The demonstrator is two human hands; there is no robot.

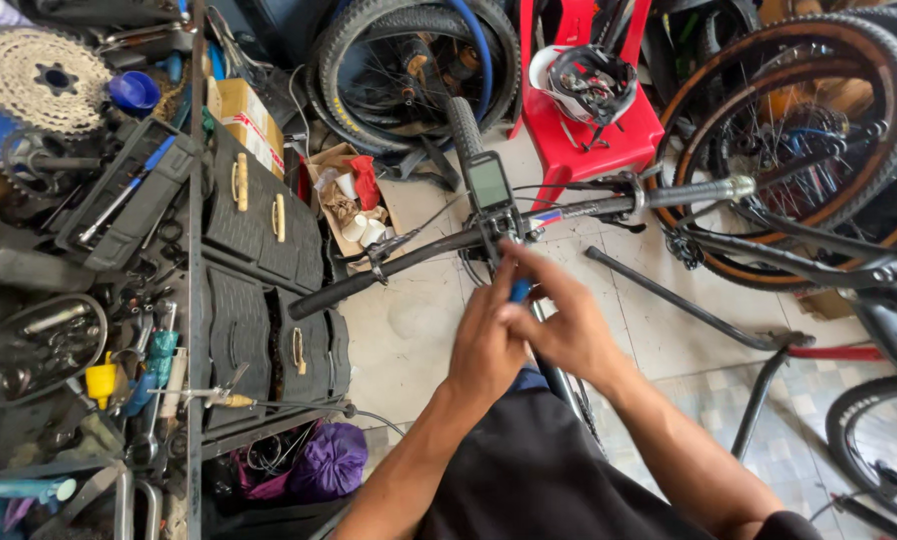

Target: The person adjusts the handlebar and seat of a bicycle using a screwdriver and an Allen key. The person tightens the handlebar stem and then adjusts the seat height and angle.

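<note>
Pale tiled floor [409, 330] (red chair [589, 130])

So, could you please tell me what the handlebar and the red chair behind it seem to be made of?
The handlebar looks like metal with a matte black finish: a thin, straight tube with a dull sheen, bare at its near end. The red chair looks like moulded plastic: glossy, evenly coloured, with rounded edges. The hands work at the bar's centre.

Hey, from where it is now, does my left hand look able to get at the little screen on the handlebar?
Probably yes. The left hand sits at the stem just below the small screen on the handlebar, and nothing lies between them. It shares a blue tool with the right hand, so it isn't free.
</note>
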